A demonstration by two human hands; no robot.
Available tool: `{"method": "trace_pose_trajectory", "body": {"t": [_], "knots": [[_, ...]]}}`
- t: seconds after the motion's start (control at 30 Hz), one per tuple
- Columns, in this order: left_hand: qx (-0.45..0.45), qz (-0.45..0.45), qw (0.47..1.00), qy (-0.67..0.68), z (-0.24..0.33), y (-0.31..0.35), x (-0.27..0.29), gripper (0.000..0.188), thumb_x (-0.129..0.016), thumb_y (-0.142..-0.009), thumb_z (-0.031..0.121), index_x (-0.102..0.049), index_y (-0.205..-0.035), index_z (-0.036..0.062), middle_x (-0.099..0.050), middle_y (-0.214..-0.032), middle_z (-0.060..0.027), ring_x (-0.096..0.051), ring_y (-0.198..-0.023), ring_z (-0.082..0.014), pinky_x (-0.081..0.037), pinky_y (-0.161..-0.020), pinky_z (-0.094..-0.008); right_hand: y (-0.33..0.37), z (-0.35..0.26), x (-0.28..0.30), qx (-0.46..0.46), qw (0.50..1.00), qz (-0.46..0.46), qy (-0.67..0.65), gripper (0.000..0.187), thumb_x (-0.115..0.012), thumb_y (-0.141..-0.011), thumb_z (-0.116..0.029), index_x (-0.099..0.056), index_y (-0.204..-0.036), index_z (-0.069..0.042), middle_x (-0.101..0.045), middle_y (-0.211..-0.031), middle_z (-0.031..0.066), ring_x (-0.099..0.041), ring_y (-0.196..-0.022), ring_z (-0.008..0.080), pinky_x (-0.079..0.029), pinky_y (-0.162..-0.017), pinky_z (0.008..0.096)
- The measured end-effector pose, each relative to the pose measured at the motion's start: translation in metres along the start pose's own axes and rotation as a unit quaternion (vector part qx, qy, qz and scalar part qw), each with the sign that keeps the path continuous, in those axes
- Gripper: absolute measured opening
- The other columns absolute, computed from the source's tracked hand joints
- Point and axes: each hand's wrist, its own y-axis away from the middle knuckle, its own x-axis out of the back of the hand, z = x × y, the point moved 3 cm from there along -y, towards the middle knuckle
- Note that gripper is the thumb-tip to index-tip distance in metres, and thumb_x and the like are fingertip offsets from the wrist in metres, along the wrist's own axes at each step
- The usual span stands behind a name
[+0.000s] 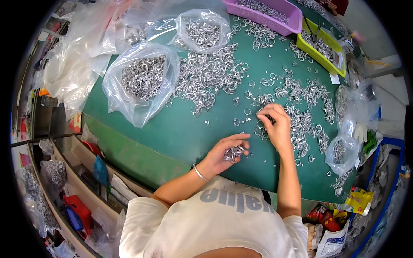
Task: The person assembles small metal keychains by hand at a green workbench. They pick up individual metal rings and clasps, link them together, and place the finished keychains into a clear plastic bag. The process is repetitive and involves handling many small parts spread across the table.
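My left hand (224, 150) is cupped, its fingers curled round a bunch of silver-coloured metal rings (232, 153). A bracelet circles that wrist. Farther right, my right hand (278, 124) reaches down among loose rings (260, 130), thumb and fingers drawn together. What sits in that pinch is mostly hidden by the fingers. Just right of this hand spreads a broad heap of rings (300, 124). To the far left of both hands, a larger pile of rings (211, 77) lies on the green table (180, 129).
Two clear plastic bags (112, 92) of rings stand open at the left, one farther back. A purple basket (292, 21) and a yellow-green basket (329, 65) hold more at the back right. Another clear bag (333, 157) rests by the right edge. Drawers (142, 189) flank the left side.
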Motion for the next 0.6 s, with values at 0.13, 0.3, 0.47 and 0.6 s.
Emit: {"method": "trace_pose_trajectory", "body": {"t": [0.13,0.3,0.47,0.6], "knots": [[-0.021,0.0,0.998,0.055,0.005,0.006,-0.023,0.04,-0.051,-0.093,0.015,-0.046,-0.131,0.0028,-0.061,-0.107,-0.011,-0.063,-0.088,-0.0187,-0.055,-0.065,-0.0261,0.015,-0.024,0.007,-0.039,0.97,-0.104,-0.215,0.012,-0.07,-0.072,0.002,-0.068,-0.083,-0.001,-0.063,-0.087,0.0063,-0.058,-0.084,0.0181,-0.045,-0.074,0.0297],[-0.026,-0.024,0.998,0.043,-0.006,0.001,0.002,0.034,-0.055,-0.092,0.021,-0.054,-0.12,0.0014,-0.059,-0.112,-0.0152,-0.062,-0.092,-0.0225,-0.057,-0.071,-0.0301,0.009,-0.014,0.001,-0.109,0.974,-0.08,-0.185,0.01,-0.069,-0.074,-0.002,-0.068,-0.083,-0.002,-0.064,-0.084,0.0051,-0.058,-0.085,0.0152,-0.044,-0.076,0.0286],[0.012,-0.079,0.996,0.027,-0.013,0.001,0.004,0.025,-0.056,-0.092,0.023,-0.061,-0.102,0.0011,-0.06,-0.1,-0.0137,-0.062,-0.091,-0.0242,-0.058,-0.075,-0.0337,-0.027,0.0,-0.027,0.086,0.985,0.018,0.145,0.024,-0.068,-0.079,-0.01,-0.065,-0.101,-0.003,-0.06,-0.113,0.0109,-0.052,-0.112,0.0284,-0.038,-0.097,0.041],[0.004,0.002,1.0,0.028,-0.015,0.007,0.001,0.026,-0.056,-0.093,0.027,-0.063,-0.1,0.0029,-0.061,-0.093,-0.0091,-0.063,-0.082,-0.0198,-0.057,-0.064,-0.0293,-0.01,-0.001,-0.039,0.099,0.957,-0.102,0.253,0.026,-0.066,-0.081,-0.014,-0.064,-0.105,-0.003,-0.059,-0.119,0.0118,-0.049,-0.118,0.0299,-0.034,-0.103,0.0453]]}}
